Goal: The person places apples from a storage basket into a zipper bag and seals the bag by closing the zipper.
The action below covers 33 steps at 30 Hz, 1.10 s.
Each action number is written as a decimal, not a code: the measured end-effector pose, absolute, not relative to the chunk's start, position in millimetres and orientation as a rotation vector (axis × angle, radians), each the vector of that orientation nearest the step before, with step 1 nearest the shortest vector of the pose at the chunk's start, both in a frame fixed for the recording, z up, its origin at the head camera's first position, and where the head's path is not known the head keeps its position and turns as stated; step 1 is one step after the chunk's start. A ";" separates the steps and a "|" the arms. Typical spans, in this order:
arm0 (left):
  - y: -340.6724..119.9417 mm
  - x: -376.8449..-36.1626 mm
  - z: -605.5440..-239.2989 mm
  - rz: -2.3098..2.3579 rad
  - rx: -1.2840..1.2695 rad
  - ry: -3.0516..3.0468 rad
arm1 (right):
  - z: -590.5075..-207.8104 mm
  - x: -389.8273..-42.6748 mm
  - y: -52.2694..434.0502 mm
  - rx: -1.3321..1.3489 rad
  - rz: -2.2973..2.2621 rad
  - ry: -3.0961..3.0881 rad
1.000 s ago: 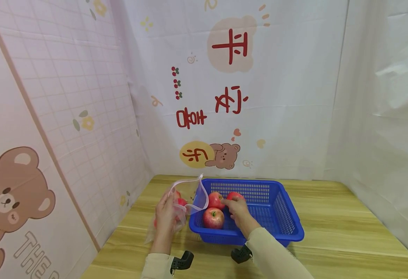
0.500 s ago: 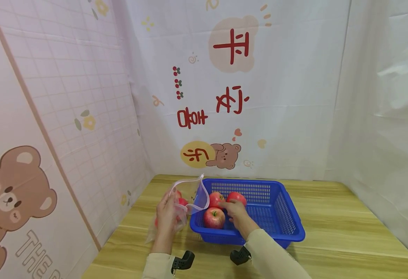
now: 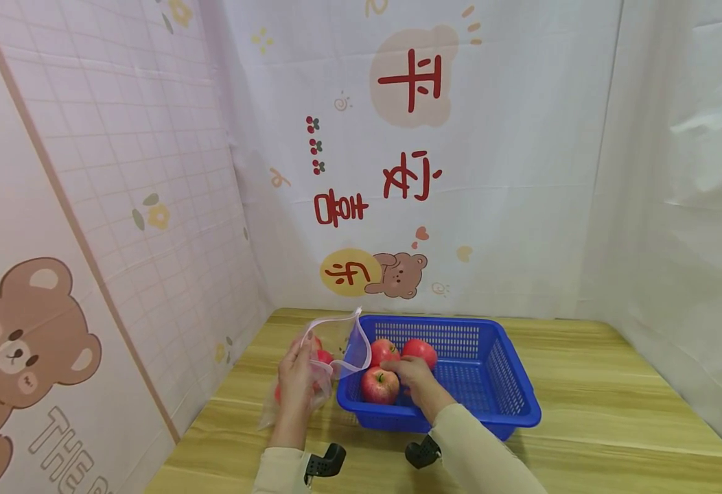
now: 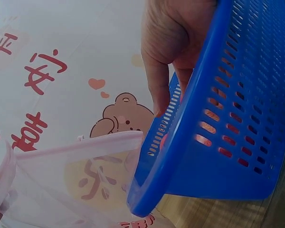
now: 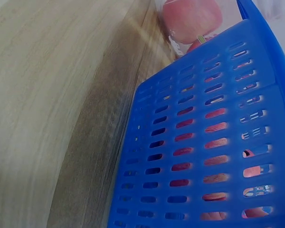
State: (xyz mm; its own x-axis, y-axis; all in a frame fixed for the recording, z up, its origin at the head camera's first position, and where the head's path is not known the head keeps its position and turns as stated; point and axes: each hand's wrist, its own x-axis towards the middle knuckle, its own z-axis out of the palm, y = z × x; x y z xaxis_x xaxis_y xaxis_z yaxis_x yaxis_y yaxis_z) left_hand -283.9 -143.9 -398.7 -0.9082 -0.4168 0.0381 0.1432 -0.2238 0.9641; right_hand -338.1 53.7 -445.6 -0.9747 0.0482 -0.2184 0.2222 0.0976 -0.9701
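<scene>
A blue plastic basket (image 3: 509,394) stands on the wooden table and holds three red apples. My right hand (image 3: 398,372) reaches into it, fingers laid on the top of the front apple (image 3: 376,387). The other two apples (image 3: 386,348) (image 3: 421,350) lie behind it. In the left wrist view that hand (image 4: 164,52) hangs over the basket rim (image 4: 218,95) with its fingers pointing down. My left hand (image 3: 296,374) grips a clear zip bag (image 3: 339,343), held open just left of the basket, with red apples (image 3: 322,357) inside it.
The wooden table (image 3: 583,384) stretches right of and in front of the basket. Printed curtain walls close in the left (image 3: 120,206), back and right sides. The right wrist view shows the basket's slotted wall (image 5: 204,142) and table surface (image 5: 47,95).
My right hand has slid from the back right apple toward the front apple, uncovering the back one. The left hand and bag have stayed put.
</scene>
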 end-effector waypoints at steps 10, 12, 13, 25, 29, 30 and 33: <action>-144.5 -286.1 -400.9 -2.150 0.320 -1.713 | -446.2 -339.8 46.4 0.332 -1.924 2.221; -144.0 -286.1 -401.3 -2.169 0.307 -1.690 | -445.3 -338.8 45.4 0.317 -1.912 2.227; -143.9 -286.5 -401.4 -2.173 0.305 -1.680 | -444.6 -338.4 44.8 0.311 -1.905 2.233; -144.0 -287.7 -401.3 -2.185 0.315 -1.660 | -443.1 -340.0 41.6 0.211 -1.713 2.350; -144.4 -286.5 -400.9 -2.204 0.323 -1.676 | -443.8 -340.4 41.7 0.159 -1.668 2.386; -144.4 -286.2 -400.6 -2.205 0.323 -1.679 | -443.7 -340.1 41.6 0.154 -1.658 2.390; -144.3 -285.8 -400.8 -2.204 0.323 -1.689 | -444.7 -340.3 40.9 0.149 -1.632 2.421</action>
